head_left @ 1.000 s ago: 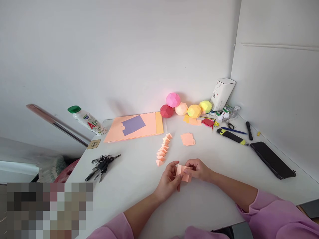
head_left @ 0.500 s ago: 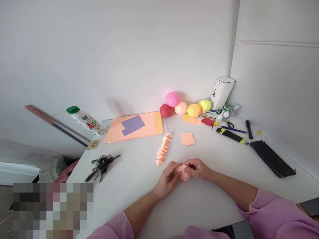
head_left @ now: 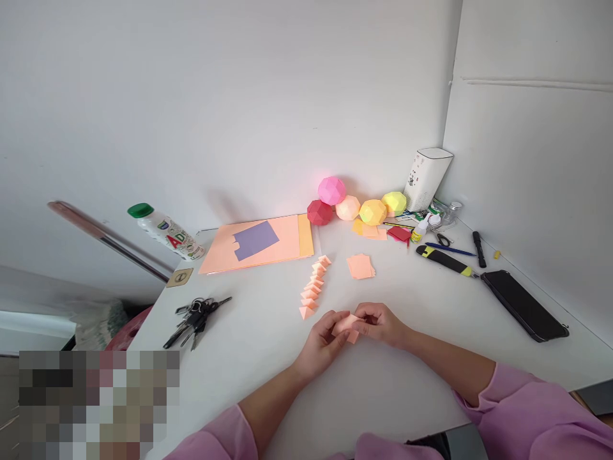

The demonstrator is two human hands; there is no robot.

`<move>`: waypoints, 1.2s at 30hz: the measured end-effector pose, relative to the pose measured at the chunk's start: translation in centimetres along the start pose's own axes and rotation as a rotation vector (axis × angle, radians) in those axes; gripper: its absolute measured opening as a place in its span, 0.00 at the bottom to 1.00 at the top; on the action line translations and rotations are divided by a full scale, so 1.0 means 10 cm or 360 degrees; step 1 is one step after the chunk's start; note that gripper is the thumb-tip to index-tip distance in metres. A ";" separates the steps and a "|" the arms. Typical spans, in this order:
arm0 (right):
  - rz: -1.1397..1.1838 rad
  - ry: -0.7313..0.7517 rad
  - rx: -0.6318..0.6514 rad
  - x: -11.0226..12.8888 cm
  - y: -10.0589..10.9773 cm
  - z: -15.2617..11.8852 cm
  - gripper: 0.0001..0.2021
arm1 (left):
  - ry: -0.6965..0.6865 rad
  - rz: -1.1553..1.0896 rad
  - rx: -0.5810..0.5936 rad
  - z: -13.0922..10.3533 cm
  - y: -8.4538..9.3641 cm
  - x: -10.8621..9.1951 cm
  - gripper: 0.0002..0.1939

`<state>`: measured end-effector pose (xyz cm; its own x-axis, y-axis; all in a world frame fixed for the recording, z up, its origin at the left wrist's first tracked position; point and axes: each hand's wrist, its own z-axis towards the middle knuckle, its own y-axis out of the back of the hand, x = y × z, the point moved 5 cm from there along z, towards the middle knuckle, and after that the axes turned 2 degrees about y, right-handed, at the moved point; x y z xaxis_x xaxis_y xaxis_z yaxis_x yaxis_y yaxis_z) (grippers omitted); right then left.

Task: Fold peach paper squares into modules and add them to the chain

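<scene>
Between both hands is a small peach paper piece (head_left: 349,324), partly folded, with a flap hanging below the fingers. My left hand (head_left: 324,342) pinches its left side, thumb below and fingers above. On its right side my right hand (head_left: 379,326) pinches the paper between thumb and fingers. Just beyond the hands lies a small stack of peach paper squares (head_left: 361,267). A slanting row of folded peach paper units (head_left: 312,289) stands to the left of that stack. The fingers cover part of the held paper.
Paper balls (head_left: 372,213) in several colours line the wall. Peach sheets (head_left: 218,249) carry a purple piece (head_left: 256,241). Keys (head_left: 196,319) and a bottle (head_left: 167,235) stand left. A cutter (head_left: 445,260), a phone (head_left: 524,305) and a glue bottle (head_left: 420,230) lie right.
The paper between my hands has been turned or folded over, so less of it hangs below the fingers. Both hands stay almost in place.
</scene>
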<state>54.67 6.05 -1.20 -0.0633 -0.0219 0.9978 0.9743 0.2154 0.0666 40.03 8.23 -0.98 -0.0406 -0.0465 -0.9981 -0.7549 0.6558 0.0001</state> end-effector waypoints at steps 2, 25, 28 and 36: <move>-0.0001 -0.0007 -0.0010 0.00 0.00 0.00 0.14 | 0.0016 -0.0013 -0.0006 0.00 0.00 0.01 0.16; 0.0033 -0.0026 -0.0050 0.03 0.02 -0.01 0.15 | 0.0054 -0.0124 -0.0108 0.02 0.04 0.03 0.15; 0.0072 -0.0094 -0.0061 0.01 0.02 -0.02 0.15 | 0.0026 0.0053 -0.0106 0.02 0.04 -0.01 0.14; 0.0092 -0.0159 -0.0094 0.03 0.02 -0.01 0.15 | -0.0008 0.0131 -0.0063 0.01 0.03 -0.02 0.14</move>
<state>54.92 5.98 -0.88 -0.0252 0.0866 0.9959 0.9878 0.1556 0.0115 39.85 8.48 -0.80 -0.1007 0.0101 -0.9949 -0.7743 0.6271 0.0847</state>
